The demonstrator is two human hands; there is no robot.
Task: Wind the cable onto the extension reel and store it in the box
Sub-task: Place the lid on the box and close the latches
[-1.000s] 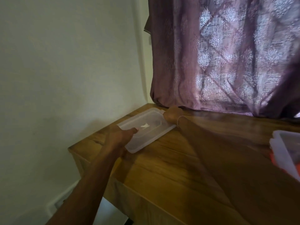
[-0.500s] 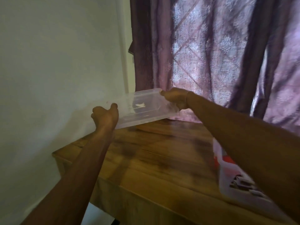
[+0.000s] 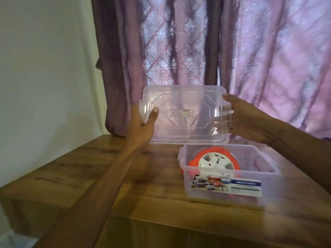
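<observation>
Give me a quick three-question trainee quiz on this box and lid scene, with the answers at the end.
1. True or false: the lid is already on the box.
2. What lies in the box: A) a reel, B) a mug, C) a book?
3. Which hands hold the lid?

Key:
1. False; it is held up, behind and above the box.
2. A.
3. Both: left hand at its left end, right hand at its right end.

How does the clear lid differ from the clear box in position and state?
The lid is held in the air, tilted up on edge, between the left hand and right hand; the box rests on the table. The lid carries nothing; the box contains the orange reel. Both are transparent plastic.
</observation>
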